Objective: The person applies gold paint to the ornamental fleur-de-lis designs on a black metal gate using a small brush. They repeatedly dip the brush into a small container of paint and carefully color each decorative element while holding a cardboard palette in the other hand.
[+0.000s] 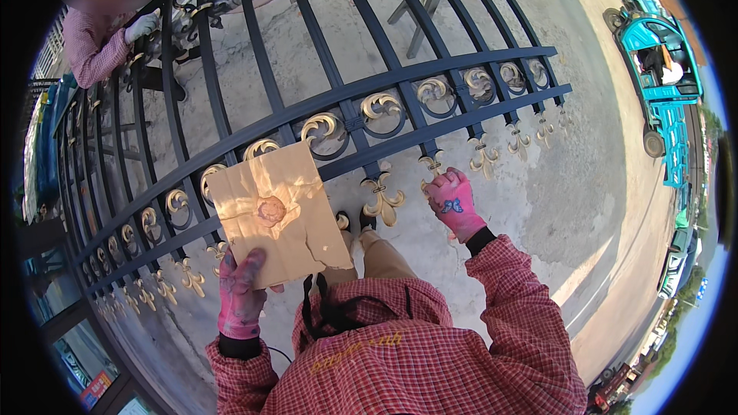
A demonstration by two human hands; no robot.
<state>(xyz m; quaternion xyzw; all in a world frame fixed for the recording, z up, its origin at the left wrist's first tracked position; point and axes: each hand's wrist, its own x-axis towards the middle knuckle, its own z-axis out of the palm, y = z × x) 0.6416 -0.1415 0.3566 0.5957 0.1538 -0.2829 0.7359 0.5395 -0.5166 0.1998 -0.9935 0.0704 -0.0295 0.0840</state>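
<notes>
My left hand (pixel 242 293), in a stained pink glove, grips the lower left edge of a torn piece of brown cardboard (pixel 304 219). A round, wet-looking coppery patch (pixel 270 211) sits near the cardboard's middle. My right hand (pixel 455 201), in a pink glove with a blue butterfly, is closed at a gold-coloured spear finial (pixel 431 161) on the fence panel's near edge; whatever its fingers hold is hidden. Left of that hand is another gold fleur-de-lis finial (pixel 383 201). The dark metal fence panel (pixel 492 63) has gold-touched scrolls (pixel 382 111) between its two rails.
Across the panel at the far left, another person (pixel 96 42) in a checked top rests a pale-gloved hand (pixel 141 28) on the bars. A trestle leg (pixel 421 19) shows beneath the panel. A turquoise cargo tricycle (pixel 665 96) stands at right on the concrete (pixel 550 219).
</notes>
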